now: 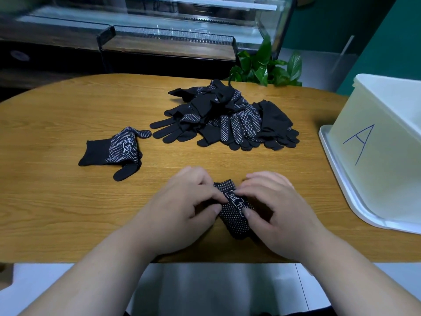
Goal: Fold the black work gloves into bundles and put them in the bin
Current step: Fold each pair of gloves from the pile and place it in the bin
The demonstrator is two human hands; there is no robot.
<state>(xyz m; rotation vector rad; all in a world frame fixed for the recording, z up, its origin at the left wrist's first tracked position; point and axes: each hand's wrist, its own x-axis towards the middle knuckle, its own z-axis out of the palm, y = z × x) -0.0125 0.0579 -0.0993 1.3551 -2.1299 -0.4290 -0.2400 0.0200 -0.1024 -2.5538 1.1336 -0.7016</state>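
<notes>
My left hand [182,208] and right hand [275,210] sit close together near the table [68,213] edge, both pinching the folded glove bundle [234,208] that lies between them. The pile of loose gloves [227,119] lies beyond my hands, 1 folded pair [114,151] to the left, the white bin [376,156] marked A at far right.
</notes>
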